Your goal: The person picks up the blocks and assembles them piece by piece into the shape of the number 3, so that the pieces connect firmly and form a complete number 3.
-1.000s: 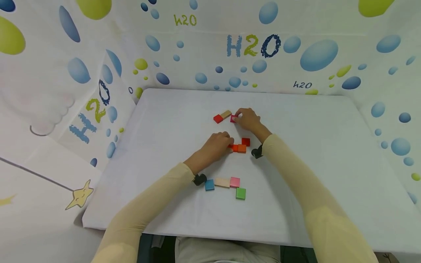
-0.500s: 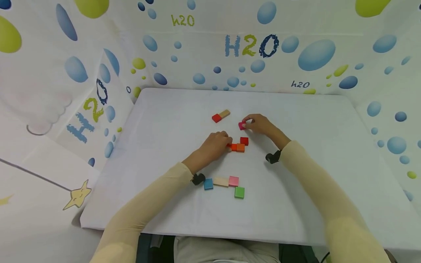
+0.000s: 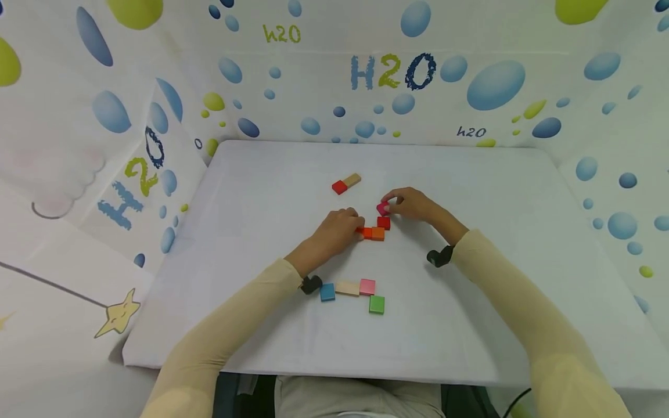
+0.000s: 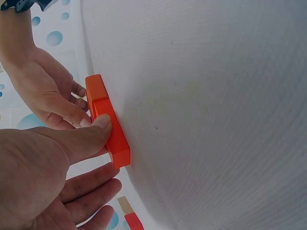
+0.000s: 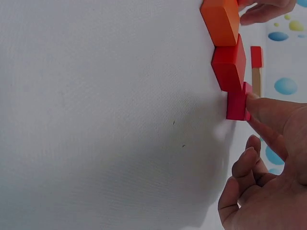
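My left hand (image 3: 336, 233) pinches a red-orange block (image 4: 119, 144) on the white table, its thumb on the top face in the left wrist view. An orange block (image 3: 378, 234) adjoins it on the right, and a red block (image 3: 384, 223) touches this one's far side. Beyond the red block, my right hand (image 3: 412, 204) holds a crimson block (image 5: 235, 104) between thumb and index finger. In the right wrist view the crimson block meets the red block (image 5: 227, 68) at its corner. The other right fingers are loosely curled.
Farther back lie a red block (image 3: 340, 187) and a plain wooden block (image 3: 352, 179), end to end. Nearer the person are a blue block (image 3: 327, 292), a wooden block (image 3: 347, 288), a pink block (image 3: 367, 287) and a green block (image 3: 377, 305).
My right hand has brought the crimson block from beside the far wooden block, first rightward, then nearer, up to the red block. The left hand has stayed on the red-orange block.
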The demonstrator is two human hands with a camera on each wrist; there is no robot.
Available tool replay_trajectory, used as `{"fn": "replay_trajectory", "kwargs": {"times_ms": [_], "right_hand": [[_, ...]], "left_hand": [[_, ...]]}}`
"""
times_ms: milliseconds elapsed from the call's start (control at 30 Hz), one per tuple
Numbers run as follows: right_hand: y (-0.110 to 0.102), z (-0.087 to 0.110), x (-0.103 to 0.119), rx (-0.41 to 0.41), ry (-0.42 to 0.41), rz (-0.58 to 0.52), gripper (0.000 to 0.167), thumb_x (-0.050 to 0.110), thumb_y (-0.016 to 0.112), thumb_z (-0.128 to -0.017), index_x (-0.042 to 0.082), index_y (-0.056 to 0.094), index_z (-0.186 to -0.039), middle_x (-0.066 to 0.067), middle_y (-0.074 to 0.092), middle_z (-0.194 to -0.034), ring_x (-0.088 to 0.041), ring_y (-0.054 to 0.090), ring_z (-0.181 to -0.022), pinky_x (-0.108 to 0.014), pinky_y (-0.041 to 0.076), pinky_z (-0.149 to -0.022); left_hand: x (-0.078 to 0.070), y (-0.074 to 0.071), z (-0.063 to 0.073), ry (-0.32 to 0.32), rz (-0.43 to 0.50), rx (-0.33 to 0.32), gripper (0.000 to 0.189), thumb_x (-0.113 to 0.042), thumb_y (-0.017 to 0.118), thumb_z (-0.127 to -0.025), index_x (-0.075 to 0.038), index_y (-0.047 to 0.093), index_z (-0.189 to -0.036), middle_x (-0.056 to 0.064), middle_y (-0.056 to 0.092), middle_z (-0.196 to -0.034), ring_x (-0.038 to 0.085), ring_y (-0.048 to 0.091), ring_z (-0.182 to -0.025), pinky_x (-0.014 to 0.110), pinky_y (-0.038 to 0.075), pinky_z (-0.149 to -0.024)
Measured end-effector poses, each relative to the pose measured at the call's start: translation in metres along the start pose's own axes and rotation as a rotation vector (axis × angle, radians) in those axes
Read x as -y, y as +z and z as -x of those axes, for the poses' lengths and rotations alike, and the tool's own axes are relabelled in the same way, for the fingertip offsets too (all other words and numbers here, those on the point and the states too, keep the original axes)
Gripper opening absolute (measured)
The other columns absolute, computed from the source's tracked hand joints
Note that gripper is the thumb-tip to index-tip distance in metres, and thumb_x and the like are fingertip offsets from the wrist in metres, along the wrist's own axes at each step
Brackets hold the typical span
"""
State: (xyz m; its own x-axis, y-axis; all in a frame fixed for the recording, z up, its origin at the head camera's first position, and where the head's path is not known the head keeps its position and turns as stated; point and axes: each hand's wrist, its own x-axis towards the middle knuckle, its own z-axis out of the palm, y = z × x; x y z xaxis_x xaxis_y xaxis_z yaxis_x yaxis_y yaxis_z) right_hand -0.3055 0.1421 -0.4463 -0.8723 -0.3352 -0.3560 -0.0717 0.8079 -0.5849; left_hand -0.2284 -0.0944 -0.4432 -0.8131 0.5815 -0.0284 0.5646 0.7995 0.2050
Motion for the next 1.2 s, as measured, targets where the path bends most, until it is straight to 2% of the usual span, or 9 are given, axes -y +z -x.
{"fn": "replay_trajectory", "kwargs": {"times_ms": [267, 833, 1033, 1200], "right_hand": [[-0.001, 0.004, 0.002, 0.009, -0.014, 0.009, 0.042, 0.023, 0.066, -0.104, 0.015, 0.063, -0.145, -0.017, 0.061, -0.117, -0.03, 0.056, -0.104, -0.033, 0.054, -0.081], [-0.004, 0.005, 0.004, 0.019, -0.017, 0.018, 0.042, 0.026, 0.064, -0.106, 0.015, 0.062, -0.147, -0.017, 0.062, -0.121, -0.03, 0.057, -0.105, -0.036, 0.055, -0.086], [-0.004, -0.009, 0.007, -0.046, -0.036, 0.051, 0.042, 0.028, 0.062, -0.107, 0.013, 0.062, -0.145, -0.017, 0.064, -0.119, -0.03, 0.059, -0.102, -0.037, 0.058, -0.085], [-0.003, -0.028, 0.018, -0.147, -0.039, 0.155, 0.039, 0.027, 0.062, -0.107, 0.014, 0.064, -0.143, -0.017, 0.061, -0.12, -0.031, 0.058, -0.108, -0.054, 0.051, -0.096]], "left_hand": [[-0.001, -0.002, 0.001, -0.006, 0.01, 0.01, 0.024, -0.021, 0.072, -0.102, -0.011, 0.076, -0.124, 0.012, 0.071, -0.126, 0.028, 0.068, -0.118, 0.043, 0.054, -0.107], [0.0, -0.002, 0.0, -0.005, 0.018, 0.007, 0.023, -0.021, 0.072, -0.102, -0.011, 0.076, -0.123, 0.013, 0.072, -0.126, 0.028, 0.068, -0.117, 0.043, 0.054, -0.106], [-0.001, -0.003, 0.001, -0.02, 0.027, 0.02, 0.025, -0.022, 0.072, -0.102, -0.011, 0.075, -0.124, 0.012, 0.071, -0.127, 0.028, 0.067, -0.117, 0.042, 0.054, -0.107], [-0.003, -0.002, 0.001, -0.023, 0.027, 0.017, 0.024, -0.022, 0.073, -0.101, -0.012, 0.076, -0.123, 0.012, 0.071, -0.126, 0.027, 0.068, -0.116, 0.041, 0.054, -0.107]]}}
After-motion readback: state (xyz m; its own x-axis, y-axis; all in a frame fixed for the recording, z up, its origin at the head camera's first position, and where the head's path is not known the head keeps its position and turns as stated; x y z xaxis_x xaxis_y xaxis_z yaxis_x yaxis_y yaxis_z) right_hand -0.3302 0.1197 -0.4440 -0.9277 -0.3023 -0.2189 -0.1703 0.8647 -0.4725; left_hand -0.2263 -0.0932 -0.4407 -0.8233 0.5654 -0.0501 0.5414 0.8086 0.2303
